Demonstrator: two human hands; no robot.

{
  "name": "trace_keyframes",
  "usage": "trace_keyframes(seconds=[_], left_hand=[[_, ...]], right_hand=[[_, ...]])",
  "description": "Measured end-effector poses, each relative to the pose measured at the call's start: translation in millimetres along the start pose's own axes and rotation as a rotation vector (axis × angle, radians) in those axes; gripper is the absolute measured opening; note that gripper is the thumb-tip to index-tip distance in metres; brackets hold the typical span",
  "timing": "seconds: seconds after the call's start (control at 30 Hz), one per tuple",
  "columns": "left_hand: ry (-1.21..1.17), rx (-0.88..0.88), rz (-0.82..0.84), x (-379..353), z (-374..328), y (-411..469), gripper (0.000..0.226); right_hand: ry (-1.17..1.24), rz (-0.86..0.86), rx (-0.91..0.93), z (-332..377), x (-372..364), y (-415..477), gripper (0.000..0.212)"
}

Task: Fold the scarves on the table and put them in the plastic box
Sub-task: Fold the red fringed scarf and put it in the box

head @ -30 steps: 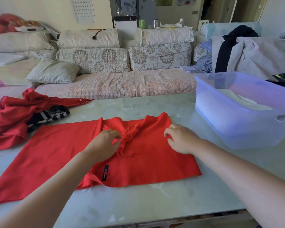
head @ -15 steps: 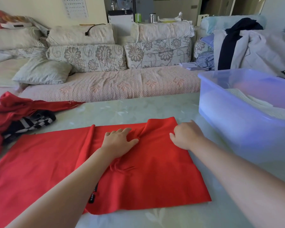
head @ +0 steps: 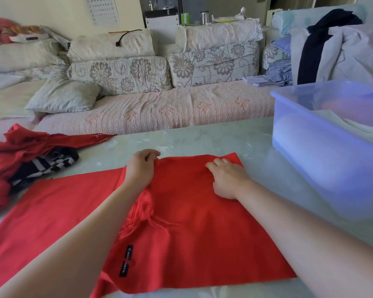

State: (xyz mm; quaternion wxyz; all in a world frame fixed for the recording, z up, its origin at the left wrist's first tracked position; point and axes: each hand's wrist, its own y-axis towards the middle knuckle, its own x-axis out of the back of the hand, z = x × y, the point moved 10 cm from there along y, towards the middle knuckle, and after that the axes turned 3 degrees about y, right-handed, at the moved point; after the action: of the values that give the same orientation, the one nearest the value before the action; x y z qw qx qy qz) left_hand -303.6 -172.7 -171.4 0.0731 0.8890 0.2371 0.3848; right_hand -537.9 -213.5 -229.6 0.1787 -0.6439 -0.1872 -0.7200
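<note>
Red scarf (head: 192, 222) half folded on table (head: 202, 140), just left of box (head: 323, 160); far edge pinched in left hand (head: 140, 168) fingers, right hand (head: 228, 179) fingers curled on fold, grip unclear. Risk: bunched fringe (head: 148, 214) trapped inside, lumpy fold; layers sliding if tugged unevenly

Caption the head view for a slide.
Left hand pinches the far edge of a red scarf; right hand rests on it, beside the plastic box.
</note>
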Motion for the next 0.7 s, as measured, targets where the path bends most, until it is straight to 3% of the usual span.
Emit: trace_keyframes(seconds=[0.13,0.27,0.4,0.47,0.57,0.7], left_hand=[[0.138,-0.049,-0.025,17.5,15.8,14.3,0.019],[0.375,-0.008,0.102,8.8,49.0,16.8,0.039],[0.519,0.117,0.219,-8.5,69.2,10.3,0.041],[0.611,0.078,0.239,-12.7,63.4,8.1,0.037],[0.555,0.004,0.133,-9.0,55.2,14.0,0.019],[0.281,0.084,0.019,-0.9,55.4,24.6,0.012]], right_hand=[[-0.036,-0.008,-0.050,3.8,1.2,5.5,0.058],[-0.111,-0.029,-0.086,6.2,0.0,8.0,0.045],[-0.145,-0.094,-0.101,10.8,4.2,14.5,0.037],[-0.149,-0.162,-0.078,14.2,8.2,17.4,0.037],[-0.111,-0.223,-0.050,18.4,11.4,23.9,0.038],[-0.042,-0.234,0.000,25.0,7.8,30.3,0.040]])
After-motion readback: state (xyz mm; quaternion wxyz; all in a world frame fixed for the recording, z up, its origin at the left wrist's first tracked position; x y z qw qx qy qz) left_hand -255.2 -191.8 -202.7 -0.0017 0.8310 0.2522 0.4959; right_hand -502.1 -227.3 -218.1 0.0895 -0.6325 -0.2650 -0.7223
